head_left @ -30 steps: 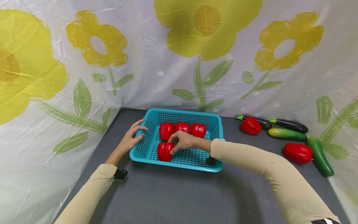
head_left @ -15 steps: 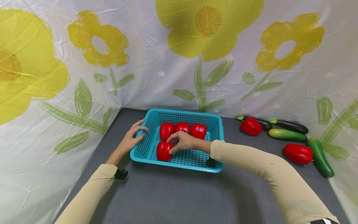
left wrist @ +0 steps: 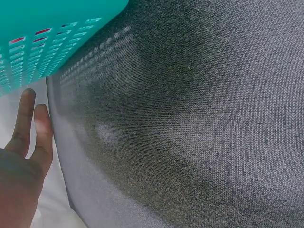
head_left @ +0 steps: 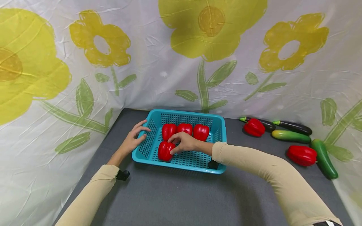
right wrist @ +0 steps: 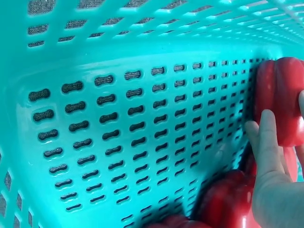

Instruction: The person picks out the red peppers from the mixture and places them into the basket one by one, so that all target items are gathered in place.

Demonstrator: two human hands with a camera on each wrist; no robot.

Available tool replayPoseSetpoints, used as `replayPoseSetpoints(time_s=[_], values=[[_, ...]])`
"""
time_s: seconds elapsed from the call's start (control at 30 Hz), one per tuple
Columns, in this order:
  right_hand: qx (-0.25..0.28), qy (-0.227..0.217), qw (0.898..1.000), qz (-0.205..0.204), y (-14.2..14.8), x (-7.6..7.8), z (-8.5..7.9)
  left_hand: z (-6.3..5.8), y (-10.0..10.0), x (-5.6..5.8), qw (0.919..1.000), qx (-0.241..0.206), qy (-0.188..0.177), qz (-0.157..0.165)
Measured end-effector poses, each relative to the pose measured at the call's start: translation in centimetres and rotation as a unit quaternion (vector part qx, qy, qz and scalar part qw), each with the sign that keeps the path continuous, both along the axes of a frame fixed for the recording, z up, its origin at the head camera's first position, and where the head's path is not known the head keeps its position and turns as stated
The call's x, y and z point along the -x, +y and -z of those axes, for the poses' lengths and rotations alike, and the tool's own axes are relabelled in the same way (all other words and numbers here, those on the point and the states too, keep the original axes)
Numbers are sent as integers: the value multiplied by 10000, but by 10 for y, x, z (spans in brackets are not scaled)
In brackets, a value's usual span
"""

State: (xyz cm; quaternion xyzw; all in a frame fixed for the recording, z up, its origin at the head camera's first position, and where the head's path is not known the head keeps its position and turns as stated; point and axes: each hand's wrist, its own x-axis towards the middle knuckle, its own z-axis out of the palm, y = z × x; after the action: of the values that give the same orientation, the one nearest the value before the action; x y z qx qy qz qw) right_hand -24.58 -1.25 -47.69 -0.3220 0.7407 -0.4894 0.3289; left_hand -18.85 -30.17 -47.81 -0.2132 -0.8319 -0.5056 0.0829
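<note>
A turquoise perforated plastic basket stands on the dark table. Its back half holds three red bell peppers, the left one, the middle one and the right one. Reaching in from the right, my right hand grips another red bell pepper at the front left between thumb and fingers. That pepper lies by the basket wall in the right wrist view. My left hand, fingers spread, rests at the basket's left rim; in the left wrist view two extended fingers show beside the wall.
Right of the basket lie a red bell pepper, two eggplants, one of them farther right, a yellow-green cucumber-like vegetable, a larger red bell pepper and a green one like a cucumber. A flowered white curtain encloses the table.
The gripped bell pepper has shifted slightly left and back inside the basket, with my right hand on it. My left hand stays at the rim.
</note>
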Motion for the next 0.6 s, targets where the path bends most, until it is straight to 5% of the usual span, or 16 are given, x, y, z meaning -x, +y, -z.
replayPoseSetpoints(time_s=[0.33,0.6], values=[[-74,-2,10000,39,-4,2,-2,26,-10,14,9999,-91,111,-49],[-70,-8,9999,-116,1,2,-9,30,-12,16,9999,-87,103,-27]])
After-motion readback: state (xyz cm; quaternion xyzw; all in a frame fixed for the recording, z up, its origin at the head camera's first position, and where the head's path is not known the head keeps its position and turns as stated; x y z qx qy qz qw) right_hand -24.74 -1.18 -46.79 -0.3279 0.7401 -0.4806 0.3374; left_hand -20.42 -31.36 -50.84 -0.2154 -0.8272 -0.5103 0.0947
